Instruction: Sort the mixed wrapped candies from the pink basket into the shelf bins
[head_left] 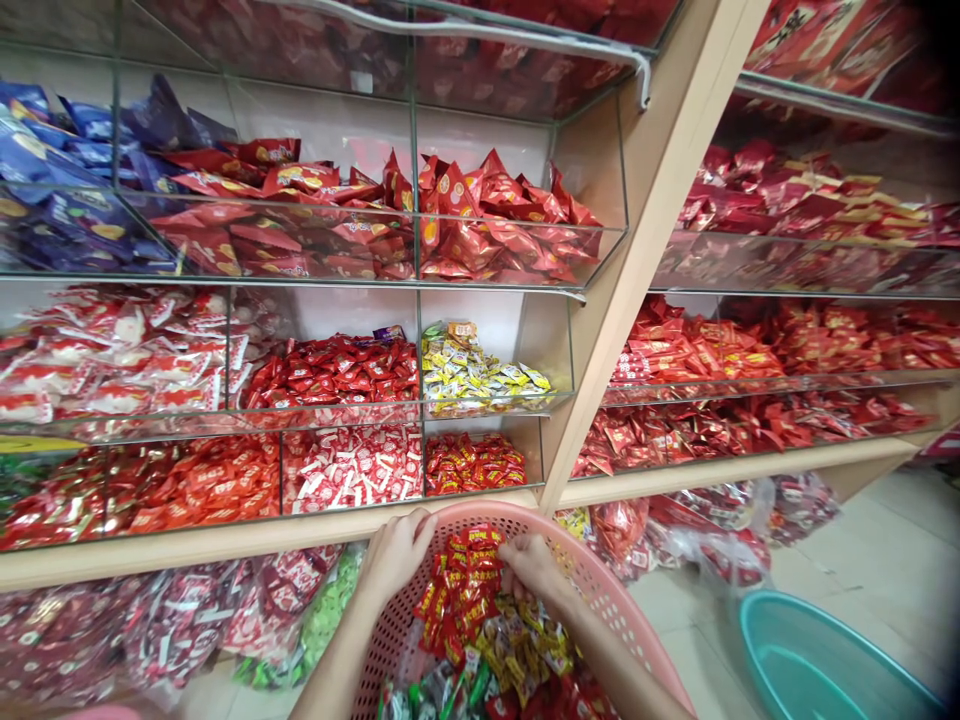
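A pink plastic basket (600, 585) at the bottom centre holds a heap of wrapped sweets, red, yellow and green. My left hand (396, 555) rests on the basket's far-left rim, fingers curled over it. My right hand (531, 565) is inside the basket, fingers closed on a clump of red-wrapped sweets (469, 570) at the top of the heap. Both forearms come up from the bottom edge.
Glass-fronted shelf bins (495, 460) full of red, white, yellow (480, 370) and blue (67, 180) wrapped sweets rise in front. A slanted wooden post (630, 270) divides two shelf units. Bagged sweets lie under the lowest shelf. A teal plastic tub (817, 665) sits on the tiled floor at right.
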